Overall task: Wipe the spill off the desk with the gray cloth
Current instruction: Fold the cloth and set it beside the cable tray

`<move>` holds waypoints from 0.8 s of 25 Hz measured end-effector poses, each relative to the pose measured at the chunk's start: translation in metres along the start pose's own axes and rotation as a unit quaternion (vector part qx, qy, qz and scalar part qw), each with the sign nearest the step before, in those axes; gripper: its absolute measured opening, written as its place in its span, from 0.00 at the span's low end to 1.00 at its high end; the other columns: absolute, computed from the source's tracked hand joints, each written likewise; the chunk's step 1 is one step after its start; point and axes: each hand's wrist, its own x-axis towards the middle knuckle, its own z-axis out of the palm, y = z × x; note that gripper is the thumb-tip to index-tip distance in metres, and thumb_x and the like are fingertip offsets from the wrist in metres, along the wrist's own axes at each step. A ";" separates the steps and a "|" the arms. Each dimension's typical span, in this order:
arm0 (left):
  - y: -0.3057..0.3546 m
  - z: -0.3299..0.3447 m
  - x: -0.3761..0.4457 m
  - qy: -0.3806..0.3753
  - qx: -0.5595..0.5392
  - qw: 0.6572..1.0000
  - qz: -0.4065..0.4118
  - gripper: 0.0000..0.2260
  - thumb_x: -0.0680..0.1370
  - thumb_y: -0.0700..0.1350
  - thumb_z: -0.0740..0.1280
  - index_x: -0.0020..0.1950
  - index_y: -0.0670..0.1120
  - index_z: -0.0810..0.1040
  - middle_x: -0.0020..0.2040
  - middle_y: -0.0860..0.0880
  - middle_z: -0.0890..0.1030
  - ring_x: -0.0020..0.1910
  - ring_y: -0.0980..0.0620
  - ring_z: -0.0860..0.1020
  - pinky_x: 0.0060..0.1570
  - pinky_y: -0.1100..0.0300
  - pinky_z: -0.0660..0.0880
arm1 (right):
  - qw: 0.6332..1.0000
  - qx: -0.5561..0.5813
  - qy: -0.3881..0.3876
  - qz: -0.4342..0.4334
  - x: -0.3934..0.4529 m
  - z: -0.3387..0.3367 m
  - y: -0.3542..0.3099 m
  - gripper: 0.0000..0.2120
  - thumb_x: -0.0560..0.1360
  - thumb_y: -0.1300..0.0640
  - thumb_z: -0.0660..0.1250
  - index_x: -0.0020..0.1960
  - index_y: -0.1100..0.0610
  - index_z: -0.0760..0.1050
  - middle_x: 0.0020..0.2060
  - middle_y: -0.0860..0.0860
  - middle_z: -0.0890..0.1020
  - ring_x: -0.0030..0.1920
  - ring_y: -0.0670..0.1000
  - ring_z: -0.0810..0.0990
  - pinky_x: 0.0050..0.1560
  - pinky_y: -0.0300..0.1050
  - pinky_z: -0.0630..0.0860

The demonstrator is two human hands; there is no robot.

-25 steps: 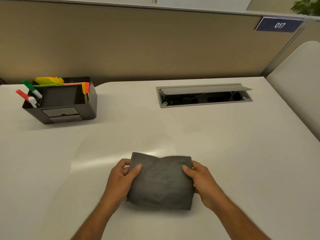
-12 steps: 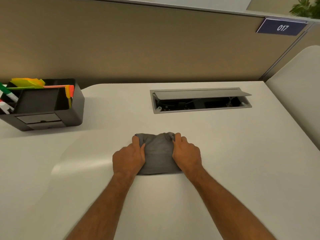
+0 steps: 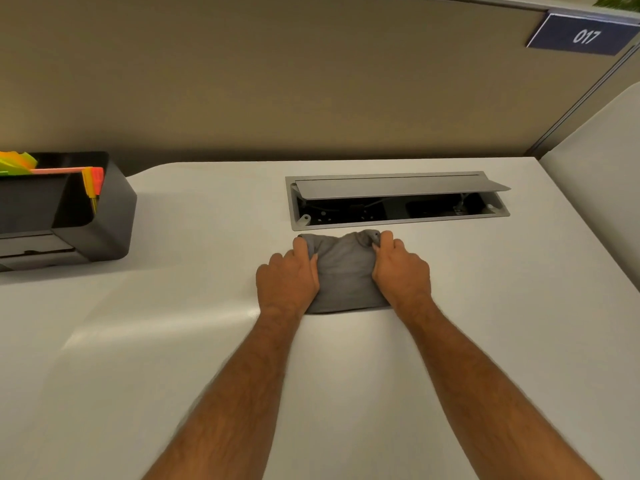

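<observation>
Both forearms extend from the near edge of the tabletop [image 3: 138, 375] toward its middle, roughly parallel, wrists low and palms down. The left hand [image 3: 287, 280] and the right hand [image 3: 401, 271] sit on opposite sides of the gray cloth [image 3: 343, 271], which lies bunched between them on the tabletop.

Compared with one second ago, the cloth has travelled away from the near edge toward the far edge, and it is now narrower and more gathered; half a second ago it lay midway along that path. This indicates a forward wiping stroke is in progress or at its far limit. No liquid is distinguishable on the surface; only a glossy sheen shows on the left near area, so how much of the spill remains cannot be told.

The fingers of the left hand [image 3: 300, 245] are curled over the cloth's left far corner, closed on the fabric. The fingers of the right hand [image 3: 387, 241] are likewise curled and closed on the right far corner. Both palms press the cloth down.

The far border of the cloth lies just beside the open cable tray [image 3: 398, 221] recessed near the far edge. A further push risks carrying fabric over the tray rim. A black desk organiser [image 3: 110, 216] stands at the far left, well apart.
</observation>
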 end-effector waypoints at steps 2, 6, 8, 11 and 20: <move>0.012 0.008 0.012 0.006 0.002 1.000 0.002 0.17 0.82 0.55 0.56 0.62 0.44 0.72 0.40 0.44 0.82 0.41 0.41 0.78 0.39 0.53 0.64 | 1.000 0.012 0.003 0.019 0.014 0.001 0.014 0.15 0.85 0.51 0.51 0.62 0.60 0.69 0.50 0.60 0.81 0.41 0.62 0.81 0.37 0.48 0.70; 0.030 0.019 0.027 0.022 -0.020 0.999 -0.012 0.18 0.82 0.56 0.56 0.61 0.44 0.72 0.40 0.44 0.82 0.44 0.42 0.76 0.44 0.50 0.61 | 0.999 0.027 0.015 0.034 0.032 0.002 0.035 0.16 0.85 0.49 0.51 0.61 0.60 0.69 0.52 0.61 0.82 0.43 0.64 0.82 0.39 0.51 0.72; 0.034 0.022 0.030 0.038 -0.032 0.998 -0.027 0.20 0.81 0.57 0.57 0.64 0.43 0.71 0.45 0.43 0.82 0.47 0.42 0.76 0.45 0.49 0.62 | 0.998 0.038 0.017 0.050 0.037 0.003 0.040 0.18 0.84 0.47 0.51 0.63 0.60 0.68 0.54 0.61 0.82 0.45 0.63 0.81 0.41 0.53 0.74; 0.032 0.024 0.029 0.058 -0.004 0.998 -0.039 0.24 0.79 0.58 0.60 0.72 0.48 0.67 0.60 0.42 0.78 0.54 0.41 0.74 0.49 0.46 0.69 | 0.997 0.004 0.037 0.062 0.037 0.004 0.042 0.22 0.84 0.47 0.55 0.74 0.56 0.65 0.65 0.62 0.77 0.58 0.64 0.78 0.49 0.56 0.75; -0.004 0.003 0.031 -0.038 0.043 0.998 0.038 0.27 0.80 0.64 0.51 0.78 0.58 0.58 0.80 0.44 0.58 0.78 0.40 0.55 0.72 0.36 0.53 | 0.995 0.000 -0.008 0.102 0.034 -0.007 0.042 0.25 0.84 0.44 0.51 0.80 0.48 0.58 0.78 0.61 0.61 0.77 0.64 0.60 0.71 0.67 0.61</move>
